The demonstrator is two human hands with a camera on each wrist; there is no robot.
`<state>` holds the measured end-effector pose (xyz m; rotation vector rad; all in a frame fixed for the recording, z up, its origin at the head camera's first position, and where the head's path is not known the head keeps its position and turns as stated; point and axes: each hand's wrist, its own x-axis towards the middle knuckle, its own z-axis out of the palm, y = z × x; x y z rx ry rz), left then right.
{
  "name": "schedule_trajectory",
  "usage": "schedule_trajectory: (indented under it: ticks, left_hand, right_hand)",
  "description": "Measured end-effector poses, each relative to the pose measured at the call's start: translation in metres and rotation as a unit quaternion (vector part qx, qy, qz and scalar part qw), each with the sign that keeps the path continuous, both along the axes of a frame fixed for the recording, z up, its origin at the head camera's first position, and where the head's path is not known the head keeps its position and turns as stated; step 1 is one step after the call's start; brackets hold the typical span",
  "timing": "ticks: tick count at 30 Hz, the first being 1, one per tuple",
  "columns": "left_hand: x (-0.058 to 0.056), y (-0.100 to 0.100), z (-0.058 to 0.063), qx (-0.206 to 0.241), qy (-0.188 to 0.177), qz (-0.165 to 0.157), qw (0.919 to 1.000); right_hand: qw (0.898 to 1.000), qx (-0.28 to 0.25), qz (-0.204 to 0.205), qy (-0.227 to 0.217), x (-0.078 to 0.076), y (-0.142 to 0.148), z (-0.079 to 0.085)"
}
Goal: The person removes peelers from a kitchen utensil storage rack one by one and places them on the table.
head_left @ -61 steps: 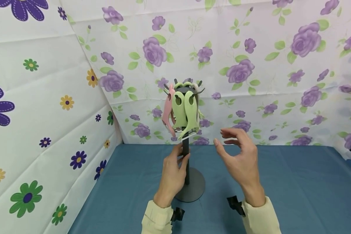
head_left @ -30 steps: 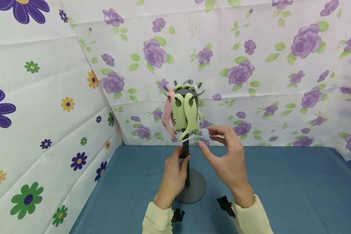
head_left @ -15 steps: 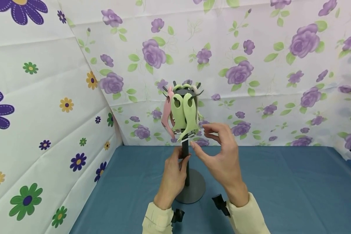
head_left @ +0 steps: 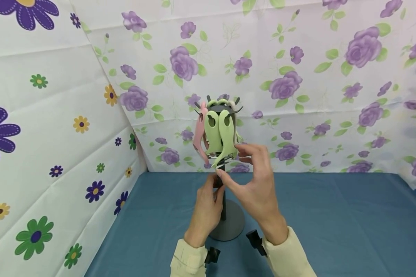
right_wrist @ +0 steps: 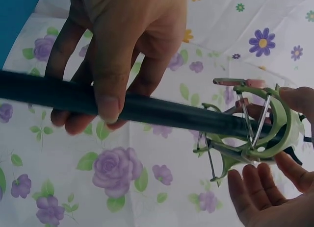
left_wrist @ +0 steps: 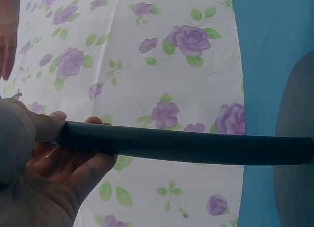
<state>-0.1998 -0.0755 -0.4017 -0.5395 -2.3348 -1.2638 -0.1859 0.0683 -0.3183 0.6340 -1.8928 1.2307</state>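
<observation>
In the head view, a black stand (head_left: 227,227) with a round base and upturned hooks bears several vegetable peelers. Light green peelers (head_left: 213,132) hang at the front, and a pink peeler (head_left: 199,132) hangs at the left. My left hand (head_left: 205,213) grips the pole below them, thumb and fingers round it, as the left wrist view also shows on the pole (left_wrist: 196,146). My right hand (head_left: 256,184) is spread round the lower end of the right green peeler (head_left: 226,130), index fingertip at its right edge, thumb just below its blade. Metal blades (right_wrist: 261,119) show in the right wrist view.
The stand is on a blue cloth-covered table (head_left: 332,223). Behind it hangs a white sheet with purple roses (head_left: 284,86), and a daisy-patterned sheet (head_left: 66,100) lines the left side. Black wrist straps (head_left: 256,243) sit at the cuffs.
My right hand has moved left from beside the stand, bringing its thumb and index finger to the right green peeler. The left hand keeps its grip on the pole.
</observation>
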Motion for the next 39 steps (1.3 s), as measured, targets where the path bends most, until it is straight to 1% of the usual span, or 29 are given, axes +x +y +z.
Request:
schedule_trajectory:
  ticks: [9, 17, 22, 29, 35, 39]
  left_hand:
    - [-0.001, -0.001, -0.001, 0.0, 0.005, -0.005, 1.0]
    - [0.001, -0.001, -0.001, -0.015, 0.008, 0.0, 0.9999]
    - [0.001, -0.001, 0.0, -0.019, 0.006, 0.001, 0.9998]
    - [0.0, -0.001, 0.0, -0.027, 0.013, 0.009, 0.9995]
    - [-0.001, -0.002, -0.001, -0.024, 0.026, 0.002, 0.9994]
    - [-0.001, -0.002, -0.002, -0.018, 0.029, -0.003, 0.9994]
  right_hand:
    - [1.0, 0.008, -0.011, -0.008, -0.002, -0.009, -0.001]
    - [0.999, -0.003, -0.031, -0.009, -0.001, -0.017, -0.001]
    - [0.999, -0.009, -0.033, -0.017, 0.0, -0.018, 0.0]
    - [0.999, -0.011, -0.037, -0.017, 0.002, -0.019, 0.0]
    - [0.999, -0.008, -0.04, -0.019, 0.006, -0.018, 0.001]
    - [0.999, -0.005, -0.046, -0.013, 0.007, -0.018, 0.001]
